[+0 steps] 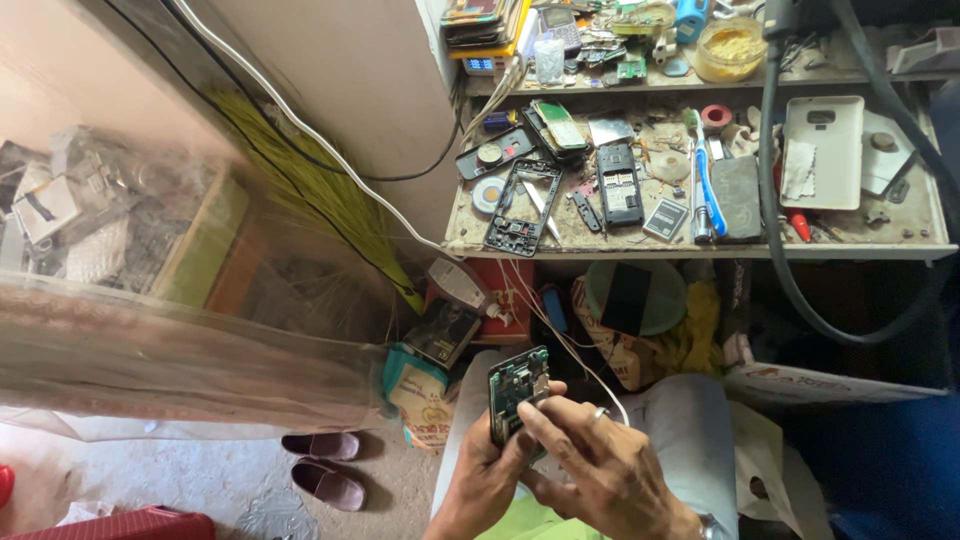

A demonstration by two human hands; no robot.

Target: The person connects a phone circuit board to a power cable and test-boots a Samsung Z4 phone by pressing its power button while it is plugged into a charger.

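Left hand (487,470) grasping phone circuit board (517,392) from below; right hand (600,460) fingers pinching its lower edge. Looks light, stiff, easy to break. Best held by edges.

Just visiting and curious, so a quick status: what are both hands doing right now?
Left hand grips opened phone upright. Right hand, ring on finger, fingertips at phone's lower edge. White cable hangs close behind, not blocking.

Small lit blue-white screen (480,64) at top centre, under phone stack on my upper shelf. Printed sack (420,392), cream, teal and orange, low centre by my knee. White box flap (835,385) with red print, right, below bench.
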